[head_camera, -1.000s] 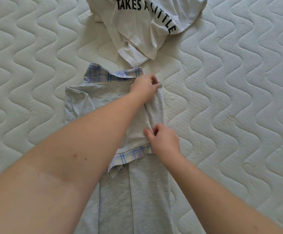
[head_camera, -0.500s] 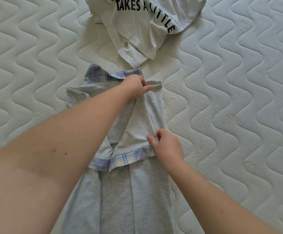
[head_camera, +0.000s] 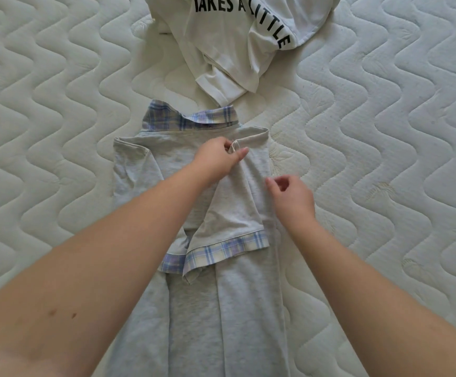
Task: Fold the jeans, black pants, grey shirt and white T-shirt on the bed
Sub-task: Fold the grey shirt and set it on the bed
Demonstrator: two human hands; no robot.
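Grey shirt (head_camera: 229,308) lies lengthwise on the quilted mattress (head_camera: 58,131), plaid collar (head_camera: 191,119) at the far end, body running toward the camera. Both sides are folded inward; the right sleeve lies across the middle, its plaid cuff (head_camera: 227,253) near centre, with a second plaid cuff edge peeking out just left of it.

Left hand (head_camera: 217,160) pinches a small ridge of grey fabric at the sleeve's shoulder end, just below the collar (thumb on top, fingers curled under).

Right hand (head_camera: 292,197) is over the shirt's right edge, fingers loosely curled, nothing visibly in them. It looks slightly clear of the cloth, but contact is hard to judge from this angle.

White T-shirt (head_camera: 237,42) sits crumpled beyond the collar, unfolded, black lettering showing, its nearest hem just short of the collar. Top of it is cut off by the frame.
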